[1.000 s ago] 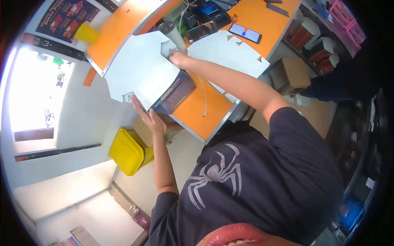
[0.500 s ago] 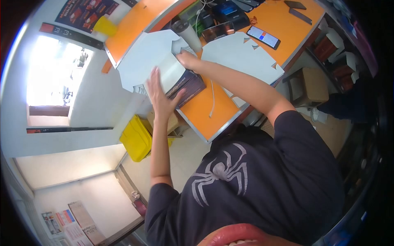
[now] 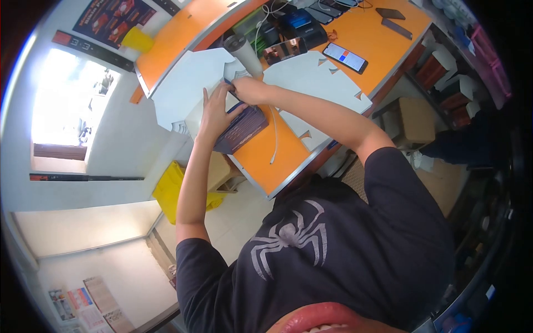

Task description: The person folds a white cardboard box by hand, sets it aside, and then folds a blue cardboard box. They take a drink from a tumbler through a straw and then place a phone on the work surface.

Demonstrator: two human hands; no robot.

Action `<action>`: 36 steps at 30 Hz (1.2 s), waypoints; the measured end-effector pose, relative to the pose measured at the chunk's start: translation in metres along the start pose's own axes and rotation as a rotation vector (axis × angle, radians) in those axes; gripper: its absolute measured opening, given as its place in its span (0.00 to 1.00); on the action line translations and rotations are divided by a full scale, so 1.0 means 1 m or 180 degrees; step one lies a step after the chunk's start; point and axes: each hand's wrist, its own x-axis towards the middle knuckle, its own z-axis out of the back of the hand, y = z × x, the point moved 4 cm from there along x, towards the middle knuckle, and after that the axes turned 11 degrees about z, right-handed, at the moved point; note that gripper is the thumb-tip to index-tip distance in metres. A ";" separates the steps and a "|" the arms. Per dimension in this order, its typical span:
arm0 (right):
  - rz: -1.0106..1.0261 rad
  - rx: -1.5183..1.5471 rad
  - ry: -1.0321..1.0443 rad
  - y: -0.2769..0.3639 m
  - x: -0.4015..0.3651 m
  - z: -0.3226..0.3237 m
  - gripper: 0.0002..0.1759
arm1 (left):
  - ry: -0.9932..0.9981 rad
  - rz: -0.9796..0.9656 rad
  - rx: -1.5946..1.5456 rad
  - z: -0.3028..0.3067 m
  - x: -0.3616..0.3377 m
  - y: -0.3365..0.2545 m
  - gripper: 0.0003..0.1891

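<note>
A box with dark printed sides [image 3: 244, 130] and pale top flaps stands at the near end of the orange table. My left hand [image 3: 215, 114] lies over its top, fingers spread and thumb stretched to the right across the upper edge. Beside it, my right hand [image 3: 250, 90] is closed at the box's far right edge, its fingertips partly hidden. Behind the box is a flat white die-cut sheet [image 3: 186, 75]. A second white sheet [image 3: 316, 89] lies under my right forearm. A white cable [image 3: 275, 136] runs down the table near the box.
A lidded tumbler [image 3: 242, 54] stands behind my right hand. Farther right are a lit phone [image 3: 345, 57], a dark device [image 3: 302, 28] and other phones. A yellow cup [image 3: 137, 40] sits on the back shelf. Below the table are a yellow bag [image 3: 171, 191] and a stool [image 3: 413, 122].
My left hand has moved from lying flat on the pale flap to the upper edge, closer to my right hand. The box is turned slightly, and the view has shifted a little.
</note>
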 end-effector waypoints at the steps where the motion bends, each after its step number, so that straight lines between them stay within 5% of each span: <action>1: 0.0093 -0.0070 0.0042 0.007 -0.007 0.008 0.14 | -0.0065 -0.0031 0.0047 0.000 0.000 0.000 0.28; 12: 0.0730 -0.0041 -0.0599 0.011 -0.040 0.014 0.11 | 0.0253 -0.0410 -0.0082 0.009 0.005 -0.001 0.27; 15: 0.1558 -0.0153 -0.0797 0.004 -0.052 0.010 0.08 | 0.0242 -0.0244 -0.0337 0.007 0.006 0.004 0.26; 19: 0.1860 -0.0269 -0.0627 0.002 -0.059 0.018 0.09 | 0.0400 -0.0161 -0.0714 0.011 0.005 -0.001 0.21; 24: 0.2595 -0.0336 -0.0519 0.010 -0.056 0.035 0.13 | 0.0396 -0.0582 -0.0338 0.011 0.010 -0.003 0.17; 30: 0.1945 0.0445 0.0133 -0.008 -0.048 0.020 0.15 | 0.0326 -0.0553 -0.0115 0.007 0.010 0.002 0.17; 36: 0.2029 0.0584 0.0041 -0.007 -0.050 0.018 0.13 | 0.0261 -0.0495 -0.0158 0.008 0.009 0.001 0.15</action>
